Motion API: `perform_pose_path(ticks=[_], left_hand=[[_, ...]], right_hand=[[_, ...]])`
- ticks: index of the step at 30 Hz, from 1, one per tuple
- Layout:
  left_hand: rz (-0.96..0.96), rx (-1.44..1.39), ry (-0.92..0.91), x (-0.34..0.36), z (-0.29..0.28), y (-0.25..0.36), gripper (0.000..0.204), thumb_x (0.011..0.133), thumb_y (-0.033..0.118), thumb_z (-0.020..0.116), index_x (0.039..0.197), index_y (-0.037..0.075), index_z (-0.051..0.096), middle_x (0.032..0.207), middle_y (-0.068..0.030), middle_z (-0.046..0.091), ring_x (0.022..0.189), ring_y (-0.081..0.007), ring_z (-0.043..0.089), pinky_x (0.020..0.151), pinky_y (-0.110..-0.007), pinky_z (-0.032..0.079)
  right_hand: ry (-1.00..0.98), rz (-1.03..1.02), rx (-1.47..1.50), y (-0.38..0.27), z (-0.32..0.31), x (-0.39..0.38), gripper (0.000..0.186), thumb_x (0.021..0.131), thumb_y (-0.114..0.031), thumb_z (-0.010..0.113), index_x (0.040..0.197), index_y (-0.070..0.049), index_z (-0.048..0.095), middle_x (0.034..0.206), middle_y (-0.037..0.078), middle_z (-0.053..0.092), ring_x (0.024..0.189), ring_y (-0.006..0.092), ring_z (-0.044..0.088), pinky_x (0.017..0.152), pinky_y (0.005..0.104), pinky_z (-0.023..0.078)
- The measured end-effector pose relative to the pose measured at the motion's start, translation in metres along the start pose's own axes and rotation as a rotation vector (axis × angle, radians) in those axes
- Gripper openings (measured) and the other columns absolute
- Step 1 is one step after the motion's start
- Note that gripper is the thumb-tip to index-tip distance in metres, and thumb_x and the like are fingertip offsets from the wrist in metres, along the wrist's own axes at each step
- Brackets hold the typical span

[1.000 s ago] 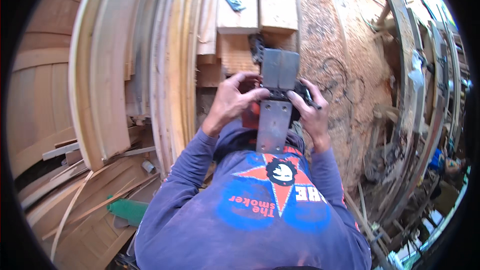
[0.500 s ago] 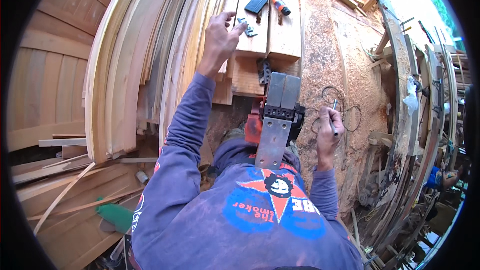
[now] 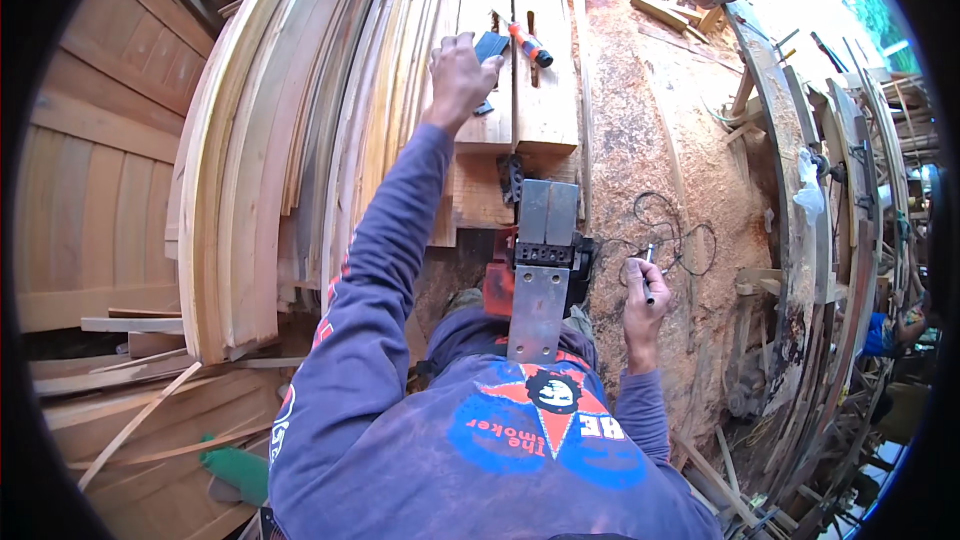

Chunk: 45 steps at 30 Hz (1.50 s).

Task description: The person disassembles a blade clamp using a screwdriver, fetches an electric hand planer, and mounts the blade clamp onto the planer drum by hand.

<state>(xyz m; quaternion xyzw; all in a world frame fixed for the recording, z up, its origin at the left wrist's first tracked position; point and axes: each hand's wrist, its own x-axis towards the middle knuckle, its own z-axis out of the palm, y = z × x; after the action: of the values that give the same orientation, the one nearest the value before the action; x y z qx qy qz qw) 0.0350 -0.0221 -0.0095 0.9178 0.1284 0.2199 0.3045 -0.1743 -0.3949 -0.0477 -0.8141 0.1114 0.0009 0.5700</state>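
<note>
Pale curved wooden planks are stacked along the upper left of the frame. At lower centre a grey metal electric planer is propped against the person's chest. At top centre the left hand is stretched out, fingers loosely curled over a dark flat block beside an orange-handled tool. Right of centre, the right hand is closed around a thin black cable.

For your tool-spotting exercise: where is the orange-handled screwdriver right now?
In the head view, the orange-handled screwdriver lies on the pale wooden plank at the top centre, just right of the left hand and the dark flat object.
</note>
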Motion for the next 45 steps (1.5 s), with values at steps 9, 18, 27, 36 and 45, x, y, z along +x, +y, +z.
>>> perform_pose_path(ticks=[9,18,27,36,45], left_hand=[[0.041,0.241,-0.261,0.053,0.046,-0.037,0.05,0.083,0.027,0.068,0.12,-0.006,0.065,0.107,-0.0306,0.068,0.1,-0.0402,0.07,0.091,-0.047,0.056],[0.383,-0.161,0.151,-0.056,-0.062,0.018,0.053,0.081,0.015,0.078,0.133,0.008,0.065,0.121,-0.017,0.07,0.108,-0.0314,0.069,0.097,-0.038,0.054],[-0.107,-0.317,0.121,-0.101,-0.074,-0.038,0.046,0.091,0.022,0.077,0.128,-0.002,0.066,0.112,-0.0191,0.074,0.094,-0.0258,0.073,0.083,-0.037,0.058],[-0.026,0.341,0.12,-0.067,-0.035,-0.106,0.036,0.093,0.024,0.07,0.122,0.003,0.07,0.125,-0.0225,0.066,0.118,-0.0366,0.061,0.1,-0.046,0.048],[-0.175,-0.205,-0.309,-0.136,-0.06,0.009,0.028,0.096,0.028,0.071,0.091,0.001,0.075,0.073,-0.0095,0.071,0.06,-0.0182,0.062,0.056,-0.037,0.053]], right_hand=[[0.044,-0.134,0.01,-0.01,-0.004,-0.003,0.021,0.1,-0.022,0.067,0.102,0.0,0.071,0.086,-0.001,0.065,0.08,0.0066,0.055,0.07,0.0244,0.046],[0.103,-0.099,0.131,-0.018,0.011,-0.014,0.017,0.1,-0.018,0.068,0.102,-0.001,0.071,0.086,-0.004,0.064,0.076,0.0044,0.052,0.067,0.0214,0.043],[-0.042,-0.292,0.028,-0.044,0.038,-0.003,0.013,0.098,-0.012,0.068,0.098,0.0,0.072,0.086,0.006,0.066,0.079,0.0125,0.06,0.073,0.0278,0.048],[-0.111,-0.264,-0.056,-0.04,0.029,-0.004,0.015,0.099,-0.013,0.067,0.1,0.001,0.072,0.088,0.006,0.067,0.081,0.013,0.061,0.074,0.0276,0.048],[-0.014,-0.181,-0.03,-0.015,0.021,0.005,0.018,0.1,-0.014,0.067,0.108,0.001,0.071,0.095,0.004,0.067,0.086,0.0112,0.06,0.079,0.0259,0.049]])
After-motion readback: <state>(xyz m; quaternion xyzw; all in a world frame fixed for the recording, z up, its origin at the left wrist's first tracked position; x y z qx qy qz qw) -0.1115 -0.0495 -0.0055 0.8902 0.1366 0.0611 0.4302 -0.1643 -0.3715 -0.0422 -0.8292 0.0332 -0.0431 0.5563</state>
